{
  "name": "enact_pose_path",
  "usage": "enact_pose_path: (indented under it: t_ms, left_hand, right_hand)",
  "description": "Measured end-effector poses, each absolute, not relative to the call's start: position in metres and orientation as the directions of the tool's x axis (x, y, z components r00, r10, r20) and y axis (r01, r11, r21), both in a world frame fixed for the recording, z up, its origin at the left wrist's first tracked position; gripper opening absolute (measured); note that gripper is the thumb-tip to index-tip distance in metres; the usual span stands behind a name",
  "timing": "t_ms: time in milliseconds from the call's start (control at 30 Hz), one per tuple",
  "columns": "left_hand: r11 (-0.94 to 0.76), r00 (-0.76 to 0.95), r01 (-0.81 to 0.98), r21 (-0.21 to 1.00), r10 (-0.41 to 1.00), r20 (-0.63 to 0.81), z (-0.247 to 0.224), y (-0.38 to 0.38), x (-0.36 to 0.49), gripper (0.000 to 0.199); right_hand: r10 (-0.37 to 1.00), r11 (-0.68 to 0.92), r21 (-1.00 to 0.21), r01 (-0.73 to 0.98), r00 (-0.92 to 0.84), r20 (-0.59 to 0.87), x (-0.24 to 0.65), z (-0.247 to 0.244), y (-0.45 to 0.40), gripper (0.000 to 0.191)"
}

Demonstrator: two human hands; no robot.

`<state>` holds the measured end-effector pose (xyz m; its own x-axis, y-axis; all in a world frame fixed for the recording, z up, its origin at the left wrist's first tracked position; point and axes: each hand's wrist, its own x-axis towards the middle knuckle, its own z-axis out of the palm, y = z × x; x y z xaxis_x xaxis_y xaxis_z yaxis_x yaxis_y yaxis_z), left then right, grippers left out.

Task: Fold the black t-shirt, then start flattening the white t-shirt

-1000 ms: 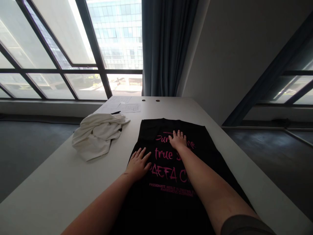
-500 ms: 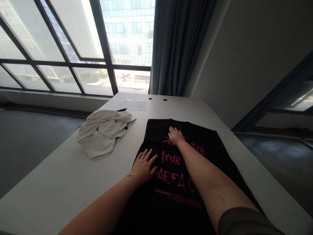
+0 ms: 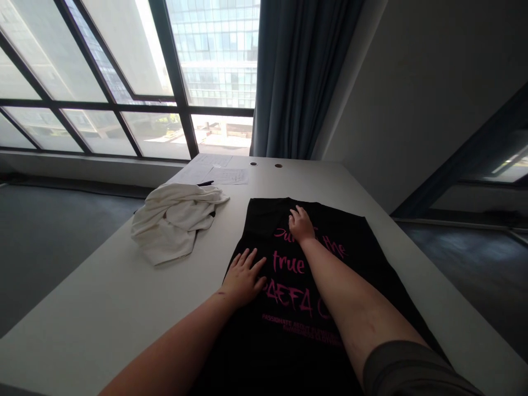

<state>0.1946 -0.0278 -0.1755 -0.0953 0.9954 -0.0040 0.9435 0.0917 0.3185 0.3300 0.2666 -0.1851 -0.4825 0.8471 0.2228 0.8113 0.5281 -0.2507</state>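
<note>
A black T-shirt (image 3: 289, 357) with pink lettering lies spread over the table, one part folded in along its upper left edge. My left hand (image 3: 243, 279) rests flat on the shirt's left side, fingers spread and nothing in them. Farther up, near the collar end, my right hand (image 3: 301, 224) touches the cloth with its fingers slightly bent and pointing away from me; no grip on the fabric shows. My right forearm covers part of the print.
A crumpled white cloth garment (image 3: 177, 223) lies on the white table (image 3: 124, 324), left of the shirt. Behind it are a black pen (image 3: 205, 183) and paper sheets (image 3: 229, 175). Two round holes pierce the far tabletop; windows and a blue curtain (image 3: 295, 77) stand beyond.
My right hand has shifted slightly to the right and away from me over the shirt, its fingers now closer together. My left hand stays in place on the cloth.
</note>
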Motion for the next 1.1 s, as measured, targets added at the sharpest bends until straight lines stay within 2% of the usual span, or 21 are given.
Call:
enact_pose_path:
  t_ms: [100,233,400,500,600,700,800,967,1100]
  left_hand:
    - [0.092,-0.099,0.945,0.313,0.995,0.005,-0.175,-0.027,0.195,0.063]
    - [0.114,-0.115,0.945,0.306,0.993,-0.013,-0.175,-0.027,0.196,0.062]
    - [0.127,-0.131,0.949,0.288,0.991,-0.004,-0.174,-0.026,0.197,0.060]
    - [0.125,-0.130,0.953,0.277,0.992,0.001,-0.174,-0.026,0.196,0.060]
    - [0.124,-0.128,0.956,0.267,0.992,0.000,-0.174,-0.026,0.195,0.060]
    - [0.115,-0.122,0.960,0.254,0.992,0.010,-0.174,-0.026,0.195,0.060]
    - [0.101,-0.112,0.966,0.239,0.993,0.033,-0.175,-0.027,0.195,0.060]
    - [0.057,-0.067,0.973,0.225,0.997,0.040,-0.175,-0.036,0.192,0.061]
    - [0.054,-0.062,0.976,0.212,0.998,0.028,-0.175,-0.062,0.188,0.059]
  right_hand:
    - [0.737,0.672,-0.221,0.707,-0.607,0.296,0.351,-0.182,0.241,0.056]
    - [0.667,0.744,-0.229,0.627,-0.718,0.201,0.410,-0.183,0.199,0.054]
    - [0.717,0.678,-0.322,0.661,-0.691,0.091,0.524,-0.192,0.165,0.060]
    - [0.790,0.605,-0.253,0.755,-0.608,0.075,0.585,-0.202,0.157,0.061]
    - [0.899,0.438,-0.123,0.890,-0.432,0.076,0.621,-0.213,0.154,0.065]
    - [0.951,0.302,-0.035,0.953,-0.298,0.087,0.630,-0.218,0.154,0.069]
    - [0.967,0.247,0.001,0.969,-0.246,0.061,0.625,-0.218,0.155,0.070]
    - [0.972,0.234,0.061,0.970,-0.234,-0.013,0.620,-0.214,0.157,0.072]
    - [0.970,0.241,0.042,0.970,-0.239,-0.047,0.620,-0.209,0.156,0.070]
